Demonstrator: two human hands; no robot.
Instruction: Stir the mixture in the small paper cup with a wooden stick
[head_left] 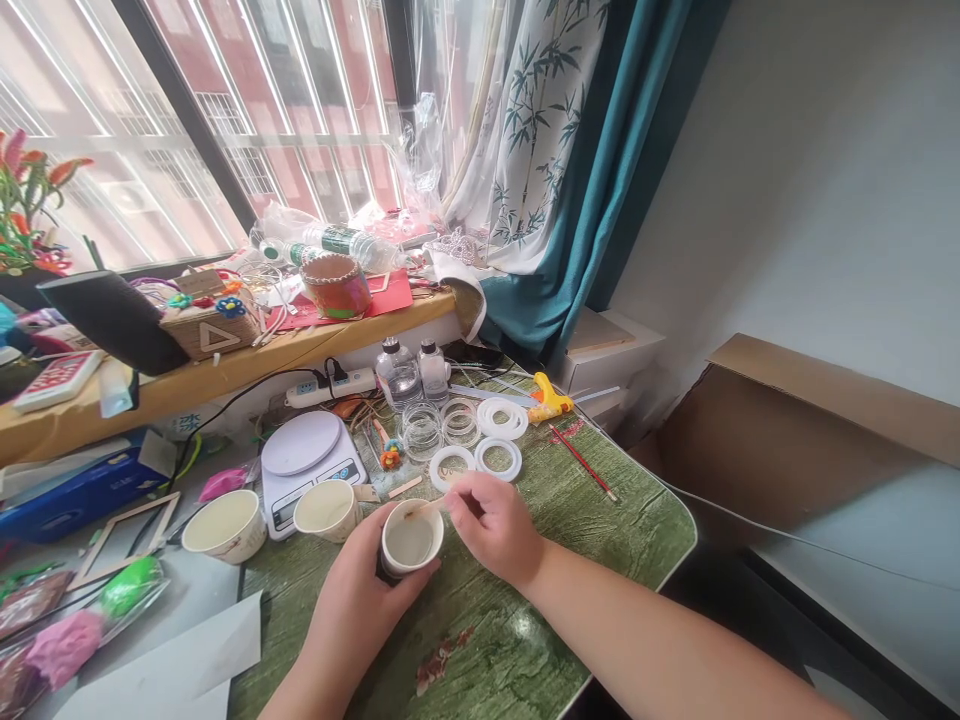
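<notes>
My left hand (pixel 358 590) is wrapped round a small paper cup (pixel 411 540) of pale liquid, held on the green table (pixel 525 620). My right hand (pixel 491 520) pinches a thin wooden stick (pixel 424 509) whose tip reaches over the cup's rim. Just beyond the cup lie white rings (pixel 480 458) and clear glass rings (pixel 421 428). Another paper cup (pixel 328 510) stands left of the held one, beside a white bowl (pixel 225 525).
A white kitchen scale (pixel 307 450) sits behind the cups. Two small clear bottles (pixel 411 372), a power strip (pixel 330 385), a yellow glue gun (pixel 549 398) and red sticks (pixel 583 462) lie further back. The wooden sill (pixel 225 365) is cluttered. A cardboard box (pixel 810 440) stands at the right.
</notes>
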